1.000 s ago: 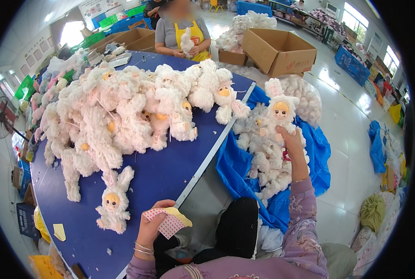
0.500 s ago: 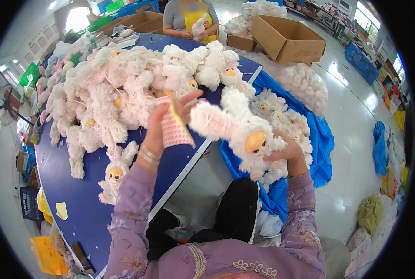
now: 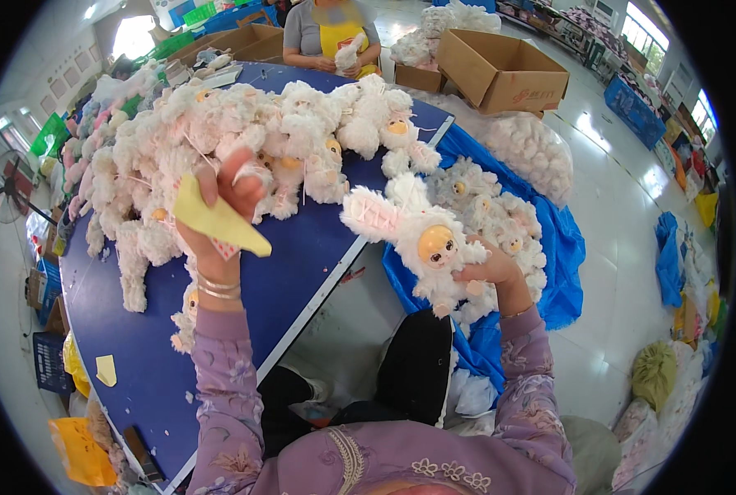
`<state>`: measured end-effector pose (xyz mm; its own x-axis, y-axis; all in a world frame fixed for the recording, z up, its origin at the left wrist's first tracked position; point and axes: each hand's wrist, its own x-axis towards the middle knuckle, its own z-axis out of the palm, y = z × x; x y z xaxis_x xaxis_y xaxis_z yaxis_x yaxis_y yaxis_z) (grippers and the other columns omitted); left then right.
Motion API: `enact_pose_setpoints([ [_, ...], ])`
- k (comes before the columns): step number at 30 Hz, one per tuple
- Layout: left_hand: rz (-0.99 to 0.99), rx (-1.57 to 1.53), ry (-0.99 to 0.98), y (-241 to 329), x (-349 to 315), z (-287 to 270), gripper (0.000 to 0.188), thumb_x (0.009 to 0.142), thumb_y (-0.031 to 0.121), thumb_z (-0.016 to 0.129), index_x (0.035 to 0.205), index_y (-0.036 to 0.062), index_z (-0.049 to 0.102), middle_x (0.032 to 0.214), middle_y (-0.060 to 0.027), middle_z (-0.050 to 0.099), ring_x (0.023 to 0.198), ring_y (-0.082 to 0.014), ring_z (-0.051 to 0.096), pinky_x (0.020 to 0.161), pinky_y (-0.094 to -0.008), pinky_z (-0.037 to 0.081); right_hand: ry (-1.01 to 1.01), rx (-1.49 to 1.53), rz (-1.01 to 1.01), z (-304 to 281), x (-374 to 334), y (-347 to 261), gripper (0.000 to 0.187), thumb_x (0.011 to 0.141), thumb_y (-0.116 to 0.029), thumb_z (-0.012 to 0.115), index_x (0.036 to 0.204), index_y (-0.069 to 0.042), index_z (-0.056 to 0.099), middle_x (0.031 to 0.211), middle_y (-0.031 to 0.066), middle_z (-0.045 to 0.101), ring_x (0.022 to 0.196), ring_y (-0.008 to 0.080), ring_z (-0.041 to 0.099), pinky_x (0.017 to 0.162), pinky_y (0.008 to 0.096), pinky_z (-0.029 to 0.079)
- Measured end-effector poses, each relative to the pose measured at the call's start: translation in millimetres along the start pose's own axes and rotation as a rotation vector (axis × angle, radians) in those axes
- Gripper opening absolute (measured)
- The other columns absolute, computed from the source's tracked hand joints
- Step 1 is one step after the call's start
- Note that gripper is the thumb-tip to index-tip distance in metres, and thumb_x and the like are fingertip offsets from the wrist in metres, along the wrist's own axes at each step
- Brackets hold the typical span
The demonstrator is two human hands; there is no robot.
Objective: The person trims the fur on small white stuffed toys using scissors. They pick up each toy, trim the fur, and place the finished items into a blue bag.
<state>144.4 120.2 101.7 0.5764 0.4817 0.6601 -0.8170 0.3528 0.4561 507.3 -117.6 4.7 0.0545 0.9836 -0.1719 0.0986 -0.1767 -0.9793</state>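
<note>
My right hand (image 3: 496,268) is closed on a white plush bunny doll (image 3: 434,252) with a tan face and long ears, one showing a pink lining. The doll is held up beside the table edge, its face turned upward. Over the blue table, my left hand (image 3: 234,186) grips a yellow sheet (image 3: 219,216) with a pink patterned side, its fingers partly spread and blurred. A heap of similar white dolls (image 3: 157,157) lies beyond this hand. One more doll (image 3: 186,322) rests on the table, partly hidden by my left wrist.
Right of the blue table (image 3: 293,272), a blue plastic sack (image 3: 561,280) holds more dolls. A cardboard box (image 3: 500,74) and a clear bag of white pieces (image 3: 524,148) stand behind it. A person in a yellow apron (image 3: 341,41) sits across the table. A yellow scrap (image 3: 105,370) lies front left.
My left hand has swung left, away from the doll, and the sheet has turned so its plain yellow side shows. The doll in my right hand has shifted slightly left and turned its face upward.
</note>
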Motion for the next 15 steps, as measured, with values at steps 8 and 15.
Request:
enact_pose_setpoints([
  [8,0.023,0.163,0.273,-11,-68,4,0.035,0.096,0.038,0.042,0.074,0.0114,0.048,0.130,-0.0198,0.054,0.100,-0.0275,0.061,0.088,-0.0418,0.047,0.034,0.027,-0.014,5,-7,-6,0.049,0.063,-0.010,0.085,0.106,-0.005,0.062,0.095,0.0005,0.065,0.089,0.0105,0.058,0.079,0.0296,0.047],
  [15,0.005,0.185,0.277,-10,-84,3,0.035,0.097,0.037,0.041,0.074,0.0115,0.049,0.129,-0.0184,0.055,0.103,-0.0254,0.058,0.089,-0.0407,0.047,0.039,0.092,-0.026,9,-6,-6,0.046,0.064,-0.010,0.085,0.105,-0.005,0.064,0.095,0.0013,0.066,0.089,0.0108,0.058,0.079,0.0292,0.047],
])
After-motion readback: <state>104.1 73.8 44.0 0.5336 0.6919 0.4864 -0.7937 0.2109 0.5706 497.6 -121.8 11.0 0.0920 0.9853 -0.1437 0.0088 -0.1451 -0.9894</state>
